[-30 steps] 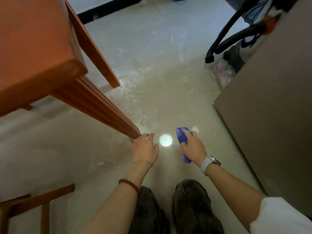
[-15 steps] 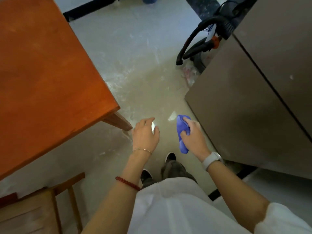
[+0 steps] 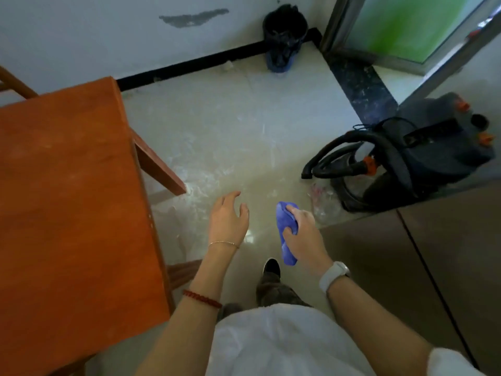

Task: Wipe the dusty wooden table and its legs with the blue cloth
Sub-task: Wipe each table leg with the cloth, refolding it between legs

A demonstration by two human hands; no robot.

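Note:
The orange-brown wooden table [image 3: 67, 199] fills the left of the head view, seen from above. One of its legs [image 3: 158, 165] slants down to the dusty floor beyond its right edge. My right hand [image 3: 305, 237] grips the bunched blue cloth [image 3: 284, 234] in the air over the floor, right of the table. My left hand [image 3: 229, 218] hovers beside it with relaxed fingers, holding nothing and touching nothing.
A black vacuum cleaner [image 3: 406, 158] with hoses stands at the right. A grey-brown cabinet top [image 3: 420, 267] lies below it. A dark bin [image 3: 283, 33] stands at the back wall. A glass door [image 3: 406, 25] is at the top right. Part of a chair [image 3: 16, 82] shows behind the table.
I have risen from a crouch by the table leg to standing. My left hand has left the foot of the leg. The cloth stays in my right hand.

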